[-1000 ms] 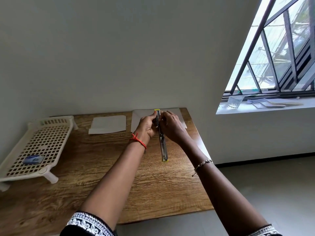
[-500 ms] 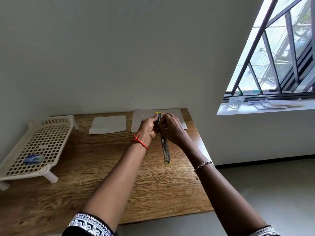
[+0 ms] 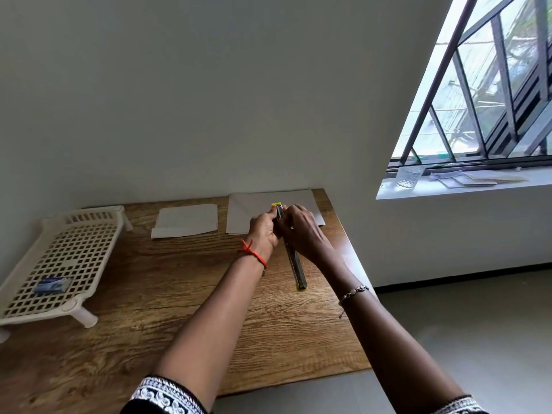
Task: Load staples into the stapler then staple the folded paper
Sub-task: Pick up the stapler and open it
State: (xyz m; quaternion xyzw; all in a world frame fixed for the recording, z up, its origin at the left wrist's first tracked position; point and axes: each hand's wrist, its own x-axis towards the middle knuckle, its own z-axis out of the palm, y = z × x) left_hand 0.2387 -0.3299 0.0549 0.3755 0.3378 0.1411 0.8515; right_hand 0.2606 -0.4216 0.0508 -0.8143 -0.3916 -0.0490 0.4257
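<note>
Wood-grain tabletop [image 3: 167, 294], seen from a head-worn camera: a person works both hands at a long, slim metal stapler with yellow end tips [image 3: 294, 264], opened flat and lying lengthwise on the table's right side, pointing from about 12 o'clock back towards 6. The left hand [image 3: 264, 230] and right hand [image 3: 301, 231] close together over the stapler's far end, fingers pinching around the raised part there; whether a strip of staples sits between the fingertips cannot be made out at this size. A large folded sheet of white paper [image 3: 254, 207] lies under and beyond the hands at 12 o'clock, a smaller folded white sheet [image 3: 185, 219] just beside it at 11. A small blue staple box [image 3: 50, 284] rests in the cream perforated plastic tray [image 3: 59, 249] at 9 o'clock, well apart. The loading step appears under way. Doing it well likely means steadying the channel with one hand, seating the strip legs-down and flush, then closing gently.
</note>
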